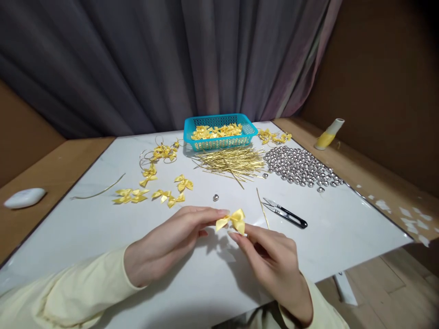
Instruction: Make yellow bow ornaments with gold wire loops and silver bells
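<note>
A small yellow ribbon bow (233, 221) is held above the white table (343, 228) between both hands. My left hand (168, 242) pinches its left side with the fingertips. My right hand (274, 265) pinches it from below and the right. Just beyond the bow lie a single silver bell (216, 197), a loose gold wire tie (262, 208) and black thread snips (286, 213).
A blue basket (219, 131) of yellow bows stands at the back. In front of it lies a heap of gold ties (228, 163), to the right a pile of silver bells (302, 165). Finished bows (161, 192) are scattered left. A white object (24, 198) rests far left.
</note>
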Tool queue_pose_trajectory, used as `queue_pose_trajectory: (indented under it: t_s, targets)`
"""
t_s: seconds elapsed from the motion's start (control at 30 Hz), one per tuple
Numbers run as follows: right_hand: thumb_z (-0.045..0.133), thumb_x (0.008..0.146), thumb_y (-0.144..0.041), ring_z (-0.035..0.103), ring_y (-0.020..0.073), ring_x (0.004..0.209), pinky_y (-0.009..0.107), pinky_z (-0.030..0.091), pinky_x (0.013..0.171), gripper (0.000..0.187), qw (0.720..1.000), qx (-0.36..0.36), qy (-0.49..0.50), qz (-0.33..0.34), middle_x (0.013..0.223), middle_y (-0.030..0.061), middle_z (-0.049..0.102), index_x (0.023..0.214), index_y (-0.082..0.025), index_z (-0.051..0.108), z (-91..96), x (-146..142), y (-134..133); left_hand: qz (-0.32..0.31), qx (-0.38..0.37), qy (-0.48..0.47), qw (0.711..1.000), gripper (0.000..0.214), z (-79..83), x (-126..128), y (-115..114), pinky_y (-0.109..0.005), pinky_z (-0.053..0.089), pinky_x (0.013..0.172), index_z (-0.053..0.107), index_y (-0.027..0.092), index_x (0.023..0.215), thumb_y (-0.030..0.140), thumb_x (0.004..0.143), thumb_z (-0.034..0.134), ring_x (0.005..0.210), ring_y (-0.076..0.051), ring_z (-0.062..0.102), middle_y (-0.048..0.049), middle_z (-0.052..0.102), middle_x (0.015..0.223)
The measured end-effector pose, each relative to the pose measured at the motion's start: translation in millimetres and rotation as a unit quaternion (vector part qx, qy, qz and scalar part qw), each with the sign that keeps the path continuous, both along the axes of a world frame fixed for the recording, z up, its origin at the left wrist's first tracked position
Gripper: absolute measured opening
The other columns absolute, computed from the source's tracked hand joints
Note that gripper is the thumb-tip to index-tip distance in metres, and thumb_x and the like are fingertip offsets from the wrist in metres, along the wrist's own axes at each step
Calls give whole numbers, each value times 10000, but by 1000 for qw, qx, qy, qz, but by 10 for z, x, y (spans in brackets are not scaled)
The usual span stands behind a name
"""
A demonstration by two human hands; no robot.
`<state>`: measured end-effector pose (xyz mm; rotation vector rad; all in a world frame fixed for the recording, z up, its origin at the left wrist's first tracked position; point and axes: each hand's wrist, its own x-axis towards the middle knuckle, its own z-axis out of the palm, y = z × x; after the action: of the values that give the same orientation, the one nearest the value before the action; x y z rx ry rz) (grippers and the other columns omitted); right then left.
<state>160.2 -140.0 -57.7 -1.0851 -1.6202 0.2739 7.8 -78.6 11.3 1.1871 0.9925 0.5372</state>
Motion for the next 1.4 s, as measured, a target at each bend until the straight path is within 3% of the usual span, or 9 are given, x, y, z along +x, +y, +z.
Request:
queue_pose_trajectory:
  t_s: [0.1, 0.17, 0.33, 0.53, 0.8, 0.97, 1.17, 1.4]
  targets:
    - [512, 824, -87, 400, 80, 401, 208, 343, 407, 126, 1000, 3, 7, -6, 512, -13, 528, 824, -137, 628, 15, 3, -7, -45, 70, -40, 996, 185, 19, 2, -10, -257, 443, 540, 691, 206, 677, 271, 792, 561, 655, -156, 558, -34, 645, 738]
    - [513, 817, -74, 425, 76, 411, 196, 353, 416, 131, 1000, 3, 18, -9, 518, -19, 532, 829, -143, 623, 18, 9, -14, -57, 63, -41, 996, 177, 3, -6, -7, -253, 425, 544, 688, 203, 698, 258, 800, 554, 657, -151, 537, -31, 631, 745]
    - [563, 785, -42, 501, 64, 461, 167, 403, 462, 148, 998, 18, 52, -29, 617, -11, 620, 862, -156, 617, 0, 20, -28, -42, -138, -31, 989, 118, -86, -19, 9, -213, 356, 595, 661, 188, 713, 268, 783, 610, 670, -116, 424, 10, 540, 729]
    - [579, 785, -63, 485, 67, 431, 180, 408, 441, 118, 997, 24, 48, -63, 619, -7, 637, 829, -164, 623, -9, 22, -31, -37, -214, -65, 974, 140, -34, -4, -22, -218, 311, 617, 649, 166, 690, 277, 775, 634, 677, -116, 372, 8, 502, 725]
    - [598, 774, -44, 557, 71, 509, 167, 455, 494, 158, 997, 16, 75, 3, 695, 0, 674, 870, -165, 627, 13, 30, -57, -46, -225, -87, 969, 96, -124, 15, -25, -218, 316, 627, 645, 149, 687, 191, 768, 615, 667, -113, 362, 8, 494, 711]
    - [605, 776, -56, 608, 99, 554, 186, 476, 515, 140, 997, 21, 69, 25, 712, 24, 693, 870, -157, 630, 21, 36, -61, -36, -267, -150, 951, 59, -189, 21, -50, -212, 349, 664, 643, 109, 691, 101, 737, 608, 685, -108, 413, -17, 525, 728]
    - [610, 768, -41, 640, 100, 608, 180, 503, 573, 177, 991, 21, 93, 89, 723, 10, 702, 900, -158, 628, 64, 22, -73, -17, -301, -267, 915, 151, -240, 55, -53, -186, 376, 628, 577, 97, 661, -24, 729, 517, 624, -77, 435, 8, 450, 662]
    - [601, 763, -25, 659, 114, 640, 197, 530, 595, 208, 988, 45, 114, 95, 730, 15, 713, 920, -155, 644, 93, 5, -65, -22, -328, -288, 900, 135, -220, 74, -57, -189, 382, 605, 521, 96, 645, -1, 737, 537, 575, -69, 417, 37, 357, 608]
